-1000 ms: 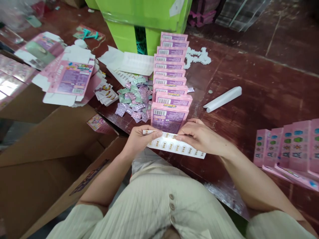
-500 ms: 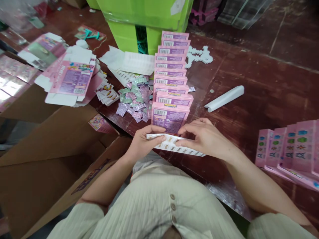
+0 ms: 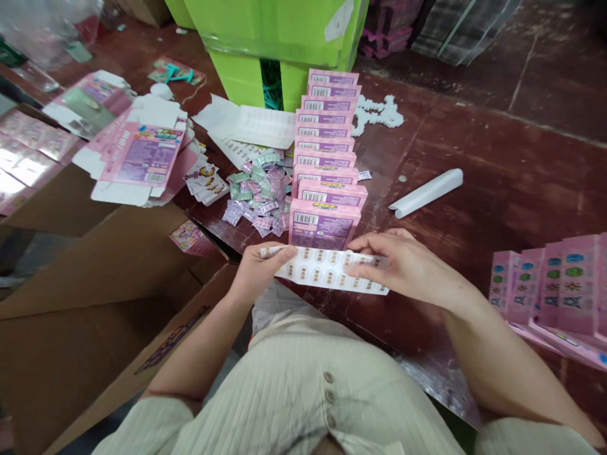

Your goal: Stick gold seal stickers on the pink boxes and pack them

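Observation:
A white sheet of round stickers (image 3: 317,273) with gold-brown print is stretched between my two hands, close to the table's front edge. My left hand (image 3: 258,268) pinches its left end, thumb on top. At the right end, my right hand (image 3: 396,262) grips the sheet with thumb and fingers; the fingertips behind it are partly hidden. Just beyond the sheet stands the nearest pink and purple box (image 3: 325,224), the front one of a long row running away from me. The sheet covers the bottom of that box.
Small green and purple sachets (image 3: 258,193) lie left of the row, near flattened pink cartons (image 3: 147,155). An open cardboard box (image 3: 118,272) sits at lower left. A rolled white paper (image 3: 427,193) and more pink boxes (image 3: 576,278) are on the right. A green carton (image 3: 279,38) stands behind.
My left hand has slid left along the sticker sheet, and the sheet now faces me more fully, with more stickers showing. My right hand has shifted slightly and keeps its grip.

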Motion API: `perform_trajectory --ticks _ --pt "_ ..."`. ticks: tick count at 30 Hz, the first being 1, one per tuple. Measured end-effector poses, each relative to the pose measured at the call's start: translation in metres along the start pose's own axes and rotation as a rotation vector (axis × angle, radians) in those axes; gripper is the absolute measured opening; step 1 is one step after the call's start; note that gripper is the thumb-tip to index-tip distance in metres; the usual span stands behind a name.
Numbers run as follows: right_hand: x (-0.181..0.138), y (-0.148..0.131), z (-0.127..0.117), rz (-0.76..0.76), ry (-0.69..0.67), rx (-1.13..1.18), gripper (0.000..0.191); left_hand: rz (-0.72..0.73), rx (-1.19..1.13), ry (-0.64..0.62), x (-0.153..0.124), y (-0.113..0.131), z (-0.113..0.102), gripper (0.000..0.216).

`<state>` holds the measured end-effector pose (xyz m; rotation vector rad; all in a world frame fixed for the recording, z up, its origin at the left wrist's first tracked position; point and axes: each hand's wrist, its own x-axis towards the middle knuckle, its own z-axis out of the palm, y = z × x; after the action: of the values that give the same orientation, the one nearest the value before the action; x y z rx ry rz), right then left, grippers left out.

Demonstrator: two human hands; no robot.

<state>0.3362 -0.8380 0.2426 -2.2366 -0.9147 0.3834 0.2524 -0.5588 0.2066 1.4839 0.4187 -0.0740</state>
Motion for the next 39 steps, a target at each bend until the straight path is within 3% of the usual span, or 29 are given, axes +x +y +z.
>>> perform_trajectory --ticks 2,8,11,14,19,24,31,35,39 --pt "-0.011 0.008 -0.003 0.015 0.03 0.08 0.029 0.015 -0.009 0.051 0.0 0.0 -0.012 0.039" --pt "-0.023 0.02 0.009 0.13 0.13 0.441 0.032 0.023 0.072 -0.001 -0.003 -0.002 -0.026 0.038" --pt "-0.021 0.018 0.009 0.103 0.064 0.447 0.035 0.045 0.096 0.081 -0.003 -0.001 -0.028 0.033" --pt "-0.018 0.014 0.0 0.068 0.099 0.429 0.029 0.03 0.098 0.088 0.0 0.002 -0.034 0.035" --pt "-0.01 0.005 -0.015 -0.118 0.185 0.343 0.008 -0.005 0.089 0.106 0.001 0.01 -0.044 0.038" --pt "0.013 -0.008 -0.013 -0.143 0.468 0.315 0.001 -0.04 0.095 0.123 -0.002 0.012 -0.058 0.036" --pt "0.073 -0.004 0.005 -0.107 0.321 -0.004 0.014 0.086 0.142 0.02 0.001 0.015 -0.068 0.019" --pt "0.078 0.001 0.008 -0.083 0.35 -0.169 0.027 0.138 0.122 0.027 0.012 0.018 -0.072 0.017" --pt "0.076 0.004 -0.001 -0.12 0.286 -0.329 0.023 0.147 0.087 0.038 0.028 0.026 -0.069 0.018"
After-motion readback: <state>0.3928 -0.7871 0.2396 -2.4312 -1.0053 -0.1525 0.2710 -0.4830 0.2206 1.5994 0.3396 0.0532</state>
